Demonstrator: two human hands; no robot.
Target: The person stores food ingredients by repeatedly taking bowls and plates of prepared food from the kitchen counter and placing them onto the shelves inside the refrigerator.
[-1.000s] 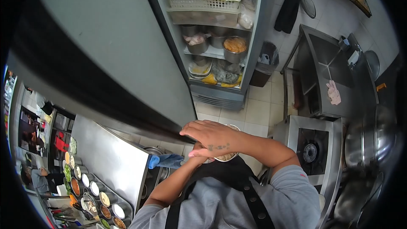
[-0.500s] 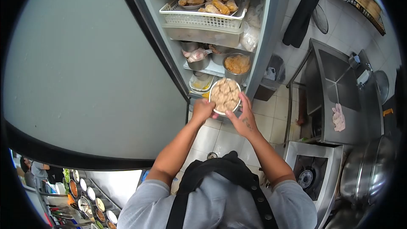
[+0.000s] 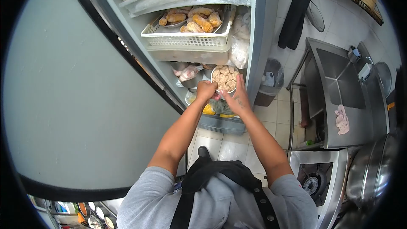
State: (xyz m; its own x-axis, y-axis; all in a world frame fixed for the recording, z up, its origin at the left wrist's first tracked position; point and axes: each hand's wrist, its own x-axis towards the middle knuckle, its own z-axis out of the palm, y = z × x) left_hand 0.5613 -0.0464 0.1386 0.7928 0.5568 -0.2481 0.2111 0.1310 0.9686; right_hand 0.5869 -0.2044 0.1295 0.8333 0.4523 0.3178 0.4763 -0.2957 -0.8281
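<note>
A round white-rimmed container (image 3: 225, 79) full of pale beige lumps is between my two hands, at the front of a lower shelf in the open fridge. My left hand (image 3: 207, 90) grips its near left rim, fingers curled. On the right side, my right hand (image 3: 237, 97) wraps the wall with the fingers pointing up. Left of the container stands a metal pot (image 3: 191, 79) with a plastic bag (image 3: 190, 72) of pinkish food on top. Whatever stands behind the container is mostly hidden by it.
Above is a white basket (image 3: 186, 40) with fried-looking rolls. The fridge door (image 3: 97, 93) stands open on the left. Yellow and green bagged items (image 3: 210, 108) lie below. To the right are a bin (image 3: 270, 80), a steel sink (image 3: 339, 76) and a gas burner (image 3: 313, 184).
Both hands have carried the container forward and up to the lower shelf, where it now covers the pot of orange food. The view has moved closer to the fridge.
</note>
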